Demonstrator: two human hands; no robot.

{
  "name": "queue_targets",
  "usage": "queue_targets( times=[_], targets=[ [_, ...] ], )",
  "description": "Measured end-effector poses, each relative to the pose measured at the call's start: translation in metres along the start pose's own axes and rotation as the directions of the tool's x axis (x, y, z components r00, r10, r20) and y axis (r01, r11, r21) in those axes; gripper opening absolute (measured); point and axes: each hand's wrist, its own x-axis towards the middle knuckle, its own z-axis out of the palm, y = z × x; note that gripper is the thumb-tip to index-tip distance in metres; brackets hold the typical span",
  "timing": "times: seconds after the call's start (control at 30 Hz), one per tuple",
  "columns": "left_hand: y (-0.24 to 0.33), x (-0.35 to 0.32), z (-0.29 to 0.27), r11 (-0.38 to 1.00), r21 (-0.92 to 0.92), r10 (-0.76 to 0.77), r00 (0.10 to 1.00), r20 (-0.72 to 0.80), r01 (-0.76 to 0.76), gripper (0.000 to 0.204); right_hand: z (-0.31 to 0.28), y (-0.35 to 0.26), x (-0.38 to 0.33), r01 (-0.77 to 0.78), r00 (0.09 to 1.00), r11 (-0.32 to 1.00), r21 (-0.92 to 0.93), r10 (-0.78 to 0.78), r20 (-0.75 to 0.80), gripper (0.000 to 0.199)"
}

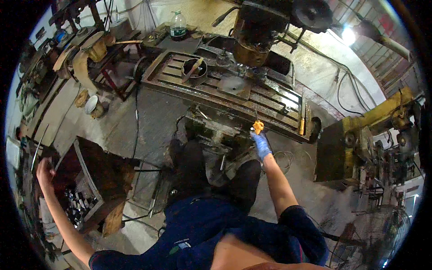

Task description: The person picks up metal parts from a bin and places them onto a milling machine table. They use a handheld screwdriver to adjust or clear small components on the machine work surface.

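Observation:
My right hand, in a blue glove, is closed on a yellow-handled tool. A thin dark shaft seems to rise from it toward the machine table; its exact kind is unclear. The hand is just in front of the near edge of the slotted metal machine table. Far to the left, my bare left hand is above the edge of a dark open box, its fingers loosely bent and apart, nothing visible in them. A thin metal rod shows beside it. Several shiny metal pieces lie in the box.
On the machine table are a round dark pan with a brush and a yellow-handled tool. The machine head overhangs it. A large bottle stands behind. A white bucket sits left; a yellow-green machine stands right.

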Motion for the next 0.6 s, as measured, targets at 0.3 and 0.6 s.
queue_targets(
  times=[0.3, 0.6],
  targets=[
    [0.122, -0.023, 0.281, 0.970, -0.242, 0.140, 0.877, 0.460, -0.028, 0.022, 0.016, -0.048, -0.037, 0.461, 0.822, 0.855, -0.239, -0.513, -0.249, 0.039],
    [0.116, -0.140, 0.498, 0.876, -0.396, 0.235, 0.473, 0.849, 0.275, 0.021, 0.012, -0.174, -0.093, 0.265, 0.920, 0.427, -0.865, -0.381, 0.093, 0.053]
  ],
)
